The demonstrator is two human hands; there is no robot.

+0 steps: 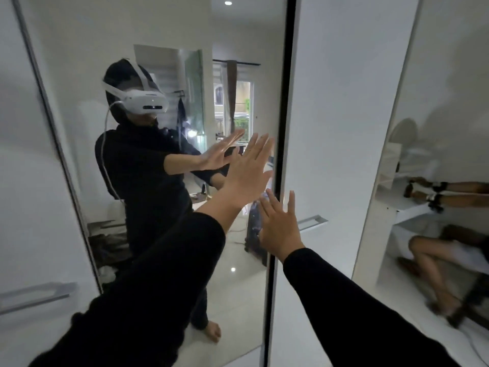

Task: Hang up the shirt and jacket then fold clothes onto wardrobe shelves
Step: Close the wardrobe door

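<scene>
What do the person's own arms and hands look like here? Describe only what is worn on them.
Both arms wear long black sleeves reaching the wrists. The left hand and right hand are bare: no gloves, rings, watch or markings are visible.

Both hands lay flat, fingers spread: the left hand point(247, 172) on the mirrored door point(164, 35), the right hand point(280, 227) at its dark edge beside the white door point(344, 102), near a handle point(312, 221).
</scene>
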